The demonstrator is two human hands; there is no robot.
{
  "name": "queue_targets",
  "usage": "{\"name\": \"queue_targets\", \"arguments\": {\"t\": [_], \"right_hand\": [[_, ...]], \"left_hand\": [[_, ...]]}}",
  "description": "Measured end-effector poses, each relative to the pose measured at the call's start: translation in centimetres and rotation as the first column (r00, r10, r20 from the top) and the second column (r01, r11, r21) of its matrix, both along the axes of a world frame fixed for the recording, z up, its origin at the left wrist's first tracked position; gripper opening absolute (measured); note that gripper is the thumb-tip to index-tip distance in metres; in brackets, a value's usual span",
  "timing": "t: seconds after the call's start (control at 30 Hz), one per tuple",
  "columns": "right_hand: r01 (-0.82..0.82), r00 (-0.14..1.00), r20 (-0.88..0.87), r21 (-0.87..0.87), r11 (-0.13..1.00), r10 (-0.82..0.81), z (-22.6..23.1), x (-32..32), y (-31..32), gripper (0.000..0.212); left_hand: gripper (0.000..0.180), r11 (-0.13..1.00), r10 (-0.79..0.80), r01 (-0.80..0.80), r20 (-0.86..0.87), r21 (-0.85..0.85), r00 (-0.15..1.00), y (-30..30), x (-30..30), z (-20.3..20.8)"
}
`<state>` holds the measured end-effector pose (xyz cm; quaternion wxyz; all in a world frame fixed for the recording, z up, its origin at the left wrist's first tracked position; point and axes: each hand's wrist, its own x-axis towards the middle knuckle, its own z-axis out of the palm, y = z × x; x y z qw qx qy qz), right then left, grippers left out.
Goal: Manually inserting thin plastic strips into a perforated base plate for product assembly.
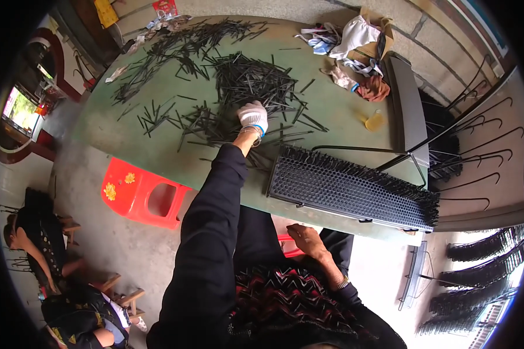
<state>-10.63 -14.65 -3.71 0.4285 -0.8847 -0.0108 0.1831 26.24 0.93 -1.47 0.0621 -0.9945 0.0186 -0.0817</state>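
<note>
My left hand (253, 115), in a white knitted glove with a blue cuff edge, reaches over the green table. Its fingers curl down at the near side of a heap of thin black sticks (253, 81); what they grip is hidden. Looser black sticks (206, 123) lie just left of the glove. My right hand (307, 239) is bare, held low over my lap below the table's near edge. Its fingers are bent together, and I cannot make out anything in them. Right of the left hand stands a long black honeycomb-like rack (349, 189), tightly filled with sticks.
More black sticks spread across the far left of the table (326, 110). Crumpled cloths (355, 41) lie at the far right, near a yellow piece (376, 121). Black hooked rods (477, 154) jut in from the right. A red stool (142, 195) stands left; people sit beyond it.
</note>
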Motion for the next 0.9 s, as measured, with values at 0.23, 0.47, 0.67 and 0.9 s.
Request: {"name": "queue_targets", "arguments": {"t": [0.23,0.47,0.67,0.9], "right_hand": [[-0.117,0.983,0.151,0.073,0.990,0.105,11.2,1.8,-1.1,0.025],[-0.305,0.780,0.559,-0.053,0.951,0.281,17.1,14.2,0.2,0.019],[-0.800,0.448,0.032,-0.432,0.416,0.894,13.7,22.1,8.8,0.040],[-0.756,0.240,-0.053,-0.637,0.152,0.969,7.7,26.3,10.6,0.063]], "left_hand": [[0.035,0.904,-0.153,0.100,-0.097,-0.416,0.983,0.4,0.5,2.8],[0.044,-0.176,-0.073,-0.060,-0.047,-0.983,0.996,2.7,2.4,5.2],[0.021,-0.680,-0.132,-0.228,-0.190,-0.697,0.973,6.7,5.5,5.6],[0.019,-0.753,-0.209,-0.236,-0.117,-0.614,0.971,8.1,5.8,7.0]]}}
